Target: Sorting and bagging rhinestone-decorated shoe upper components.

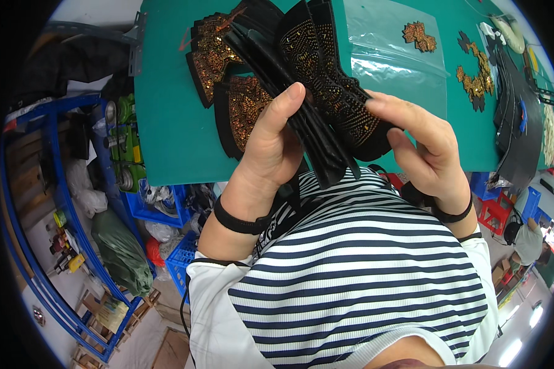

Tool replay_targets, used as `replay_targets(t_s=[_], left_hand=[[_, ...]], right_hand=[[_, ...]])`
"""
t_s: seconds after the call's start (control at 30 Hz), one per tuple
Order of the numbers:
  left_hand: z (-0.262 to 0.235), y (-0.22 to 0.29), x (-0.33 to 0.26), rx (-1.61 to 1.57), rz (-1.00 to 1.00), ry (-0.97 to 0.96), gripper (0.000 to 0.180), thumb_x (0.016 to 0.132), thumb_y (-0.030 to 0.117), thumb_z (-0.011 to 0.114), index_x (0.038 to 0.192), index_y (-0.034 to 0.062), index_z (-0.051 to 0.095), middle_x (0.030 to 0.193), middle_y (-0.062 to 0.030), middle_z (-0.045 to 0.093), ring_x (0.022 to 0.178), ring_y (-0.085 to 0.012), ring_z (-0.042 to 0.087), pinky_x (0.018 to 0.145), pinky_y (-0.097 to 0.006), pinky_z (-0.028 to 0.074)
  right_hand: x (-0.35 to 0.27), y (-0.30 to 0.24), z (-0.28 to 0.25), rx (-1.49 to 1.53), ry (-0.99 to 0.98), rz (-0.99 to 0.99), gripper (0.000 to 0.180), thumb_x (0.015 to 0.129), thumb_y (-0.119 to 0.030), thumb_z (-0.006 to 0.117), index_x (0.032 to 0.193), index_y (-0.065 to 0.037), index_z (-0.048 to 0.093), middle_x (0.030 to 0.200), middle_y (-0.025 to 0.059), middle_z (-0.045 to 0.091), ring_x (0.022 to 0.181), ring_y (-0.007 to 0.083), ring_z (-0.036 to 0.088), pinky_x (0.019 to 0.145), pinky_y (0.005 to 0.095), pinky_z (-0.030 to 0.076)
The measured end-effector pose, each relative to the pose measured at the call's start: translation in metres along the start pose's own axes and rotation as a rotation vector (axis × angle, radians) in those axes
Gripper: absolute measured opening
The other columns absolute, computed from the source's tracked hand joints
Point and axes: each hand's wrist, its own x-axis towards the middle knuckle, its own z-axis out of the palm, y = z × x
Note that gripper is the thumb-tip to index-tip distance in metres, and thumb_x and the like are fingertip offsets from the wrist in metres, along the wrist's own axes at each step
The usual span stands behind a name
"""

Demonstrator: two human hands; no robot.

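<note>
My left hand [269,144] is closed around a bundle of thin black pieces [317,132], its thumb lying on top. The bundle slants across the front edge of the green table. Beside it are black pieces studded with gold and orange beads [335,80]; whether they belong to the same bundle, I cannot tell. My right hand [428,141] is at their right edge, index fingertip on or very near the studded surface. Its thumb and index finger are apart, and the other fingers are hidden. More beaded black pieces [246,101] lie behind my left hand.
The green table [172,135] carries a clear plastic sheet [391,64] with a small gold-beaded piece [419,37] on it. Gold-and-black cutouts [476,74] and stacked black sheets [516,111] lie further right. A blue metal rack [61,172] stands left; a person sits far right.
</note>
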Motion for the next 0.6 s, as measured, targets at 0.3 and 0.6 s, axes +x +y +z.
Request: replay_targets(t_s=[0.3, 0.6], left_hand=[[0.005, 0.002, 0.002, -0.006, -0.019, 0.089, 0.039, 0.087, 0.035, 0.054, 0.110, 0.0034, 0.057, 0.104, -0.0098, 0.062, 0.098, -0.0188, 0.059, 0.089, -0.033, 0.046], [-0.002, 0.003, 0.001, 0.068, -0.018, 0.079, 0.045, 0.087, 0.030, 0.051, 0.117, -0.0033, 0.048, 0.108, -0.0169, 0.060, 0.096, -0.0257, 0.061, 0.086, -0.037, 0.050]], right_hand=[[0.005, -0.004, 0.008, -0.054, -0.017, -0.052, 0.037, 0.070, -0.013, 0.073, 0.102, 0.002, 0.062, 0.122, 0.0209, 0.053, 0.108, 0.0302, 0.056, 0.088, 0.0345, 0.045], [0.004, 0.008, 0.011, -0.161, 0.008, -0.116, 0.026, 0.069, -0.011, 0.074, 0.092, -0.002, 0.065, 0.116, 0.0194, 0.056, 0.098, 0.0292, 0.060, 0.078, 0.0333, 0.050]])
